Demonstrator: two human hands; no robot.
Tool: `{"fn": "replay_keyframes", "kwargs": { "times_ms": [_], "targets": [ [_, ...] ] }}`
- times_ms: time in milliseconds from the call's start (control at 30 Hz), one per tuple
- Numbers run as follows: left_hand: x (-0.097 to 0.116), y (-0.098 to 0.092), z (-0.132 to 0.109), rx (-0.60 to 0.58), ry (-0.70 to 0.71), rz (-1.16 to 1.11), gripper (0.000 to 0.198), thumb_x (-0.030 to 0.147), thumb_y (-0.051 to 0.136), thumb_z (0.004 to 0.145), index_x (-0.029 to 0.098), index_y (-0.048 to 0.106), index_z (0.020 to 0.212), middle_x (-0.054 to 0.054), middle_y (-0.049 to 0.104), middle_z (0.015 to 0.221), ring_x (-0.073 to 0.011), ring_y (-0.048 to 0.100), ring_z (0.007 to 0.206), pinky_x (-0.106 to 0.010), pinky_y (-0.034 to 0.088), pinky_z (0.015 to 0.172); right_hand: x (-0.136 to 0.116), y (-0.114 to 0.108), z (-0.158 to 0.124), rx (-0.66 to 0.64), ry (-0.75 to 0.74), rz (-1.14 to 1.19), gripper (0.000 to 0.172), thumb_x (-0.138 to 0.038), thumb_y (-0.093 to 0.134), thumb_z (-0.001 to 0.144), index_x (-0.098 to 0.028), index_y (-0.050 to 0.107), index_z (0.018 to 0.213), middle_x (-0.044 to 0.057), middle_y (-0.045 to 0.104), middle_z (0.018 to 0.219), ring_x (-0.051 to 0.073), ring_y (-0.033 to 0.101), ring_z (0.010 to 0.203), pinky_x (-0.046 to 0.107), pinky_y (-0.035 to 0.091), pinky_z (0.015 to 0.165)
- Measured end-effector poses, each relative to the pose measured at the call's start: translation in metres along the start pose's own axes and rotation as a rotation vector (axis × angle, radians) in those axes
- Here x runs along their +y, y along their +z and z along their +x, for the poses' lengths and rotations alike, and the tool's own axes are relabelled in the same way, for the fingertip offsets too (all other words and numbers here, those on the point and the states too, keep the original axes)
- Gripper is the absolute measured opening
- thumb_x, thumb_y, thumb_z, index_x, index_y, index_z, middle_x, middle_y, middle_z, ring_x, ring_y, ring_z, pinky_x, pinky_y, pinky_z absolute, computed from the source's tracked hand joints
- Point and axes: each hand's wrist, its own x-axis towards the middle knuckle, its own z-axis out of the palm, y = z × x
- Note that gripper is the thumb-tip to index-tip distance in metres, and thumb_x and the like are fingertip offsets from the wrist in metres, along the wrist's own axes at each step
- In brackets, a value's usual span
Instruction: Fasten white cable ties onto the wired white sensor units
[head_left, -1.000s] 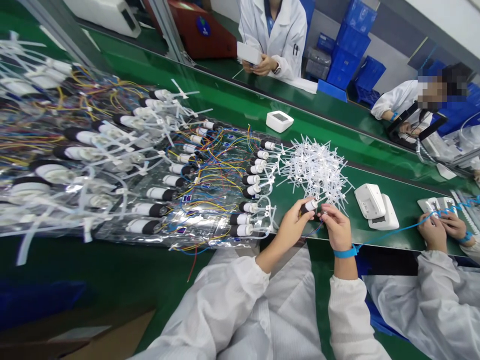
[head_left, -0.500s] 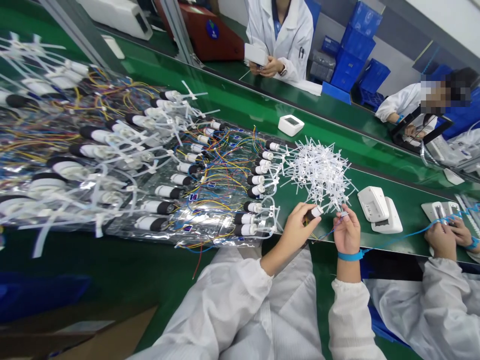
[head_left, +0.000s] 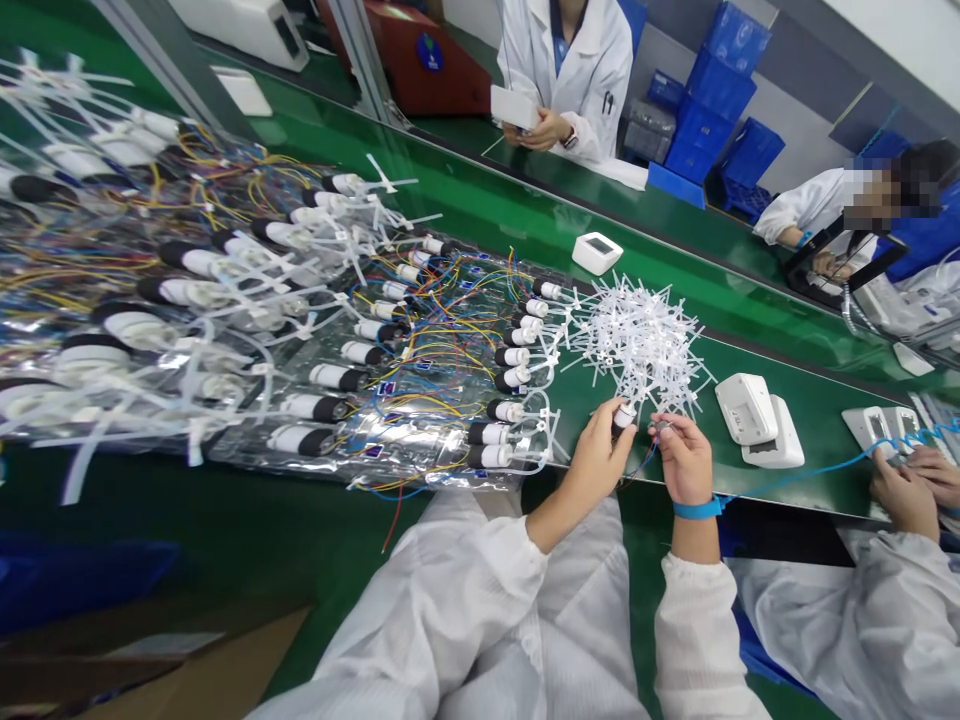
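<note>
My left hand (head_left: 596,458) is closed around a small black-and-white cylindrical pump (head_left: 623,417), its white end pointing up and away from me. Just to the right, the fingers of my right hand (head_left: 685,462) pinch a small grey part (head_left: 661,425) whose kind I cannot make out. Thin coloured wires (head_left: 642,464) hang between the two hands. Directly beyond them lies a heap of short white tube pieces with connectors (head_left: 639,335). Left of my hands, rows of similar pumps (head_left: 491,456) with wires and white tubes rest on clear plastic sheeting.
White device housings (head_left: 750,408) lie to the right, and another white device (head_left: 597,253) sits on the green belt ahead. A blue coiled cord (head_left: 810,468) runs from my right wristband. A co-worker's hands (head_left: 911,490) work at far right; two people sit across the line.
My right hand has moved left with the grey part, closer to the pump. The pump in my left hand has turned more upright. The white device on the belt has shifted right.
</note>
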Motion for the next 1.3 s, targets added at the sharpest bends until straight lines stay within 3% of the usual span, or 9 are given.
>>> {"fn": "replay_keyframes", "kwargs": {
  "times_ms": [133, 300, 433, 633, 767, 833, 933, 1167, 1300],
  "targets": [
    [0.001, 0.005, -0.003, -0.031, -0.011, 0.094, 0.046, 0.025, 0.059, 0.108, 0.020, 0.052, 0.153, -0.018, 0.069, 0.143, -0.0317, 0.066, 0.132, -0.051, 0.052, 0.114, 0.000, 0.003, 0.000, -0.052, 0.007, -0.100, 0.031, -0.042, 0.094, 0.083, -0.024, 0.083, 0.105, 0.010, 0.087, 0.109, 0.022, 0.077, 0.084, 0.038, 0.065, 0.079],
    [0.001, 0.005, 0.000, -0.107, -0.024, 0.302, 0.042, 0.029, 0.069, 0.104, 0.021, 0.059, 0.145, -0.018, 0.073, 0.131, -0.0384, 0.067, 0.123, -0.058, 0.052, 0.107, 0.000, 0.003, 0.000, -0.078, 0.011, -0.132, 0.030, -0.040, 0.093, 0.086, -0.025, 0.084, 0.110, 0.008, 0.086, 0.114, 0.022, 0.079, 0.088, 0.037, 0.065, 0.082],
    [-0.007, 0.000, 0.006, -0.101, 0.027, 0.318, 0.033, 0.023, 0.068, 0.103, 0.023, 0.062, 0.135, -0.014, 0.072, 0.125, -0.0341, 0.067, 0.117, -0.052, 0.054, 0.104, 0.002, 0.001, 0.000, -0.080, -0.009, -0.162, 0.028, -0.040, 0.092, 0.087, -0.026, 0.084, 0.111, 0.009, 0.085, 0.121, 0.023, 0.080, 0.092, 0.038, 0.066, 0.083],
    [-0.004, -0.009, 0.001, 0.061, 0.051, 0.119, 0.020, 0.029, 0.070, 0.104, 0.022, 0.063, 0.122, -0.009, 0.066, 0.116, -0.0250, 0.067, 0.106, -0.038, 0.057, 0.095, 0.002, 0.002, -0.002, -0.123, -0.042, -0.197, 0.023, -0.039, 0.092, 0.088, -0.028, 0.085, 0.109, 0.008, 0.084, 0.127, 0.026, 0.081, 0.101, 0.045, 0.066, 0.095],
    [0.008, -0.017, -0.003, -0.147, 0.106, 0.025, 0.021, 0.030, 0.058, 0.111, 0.024, 0.070, 0.128, -0.007, 0.069, 0.112, -0.0212, 0.068, 0.099, -0.033, 0.058, 0.089, -0.002, 0.005, -0.008, -0.151, -0.105, -0.240, 0.020, -0.037, 0.090, 0.090, -0.030, 0.086, 0.108, 0.008, 0.085, 0.127, 0.031, 0.076, 0.126, 0.052, 0.060, 0.113],
    [0.013, -0.020, -0.002, -0.183, 0.103, -0.003, 0.026, 0.031, 0.054, 0.114, 0.025, 0.072, 0.131, -0.008, 0.071, 0.115, -0.0221, 0.070, 0.105, -0.035, 0.058, 0.094, -0.005, 0.008, -0.011, -0.166, -0.114, -0.258, 0.018, -0.037, 0.088, 0.092, -0.030, 0.086, 0.109, 0.008, 0.084, 0.129, 0.032, 0.075, 0.130, 0.054, 0.058, 0.117],
    [0.015, -0.022, 0.001, -0.138, 0.062, -0.040, 0.026, 0.031, 0.052, 0.114, 0.024, 0.075, 0.126, -0.008, 0.074, 0.117, -0.0229, 0.071, 0.109, -0.035, 0.056, 0.098, -0.009, 0.015, -0.015, -0.190, -0.102, -0.268, 0.016, -0.037, 0.085, 0.095, -0.030, 0.086, 0.110, 0.009, 0.083, 0.134, 0.032, 0.074, 0.133, 0.054, 0.058, 0.117],
    [0.006, -0.023, 0.000, 0.018, -0.047, -0.070, 0.019, 0.032, 0.061, 0.109, 0.022, 0.072, 0.120, -0.005, 0.070, 0.105, -0.0184, 0.069, 0.091, -0.029, 0.057, 0.082, -0.006, 0.041, -0.018, -0.239, -0.157, -0.256, 0.013, -0.036, 0.080, 0.100, -0.030, 0.087, 0.110, 0.010, 0.081, 0.137, 0.033, 0.073, 0.135, 0.051, 0.058, 0.118],
    [0.006, -0.024, -0.002, 0.061, -0.097, -0.105, 0.023, 0.039, 0.062, 0.109, 0.022, 0.071, 0.122, -0.005, 0.071, 0.105, -0.0174, 0.069, 0.088, -0.029, 0.058, 0.081, -0.002, 0.041, -0.017, -0.255, -0.166, -0.282, 0.013, -0.035, 0.081, 0.098, -0.030, 0.088, 0.108, 0.011, 0.082, 0.135, 0.034, 0.074, 0.133, 0.052, 0.056, 0.118]
  ]
}}
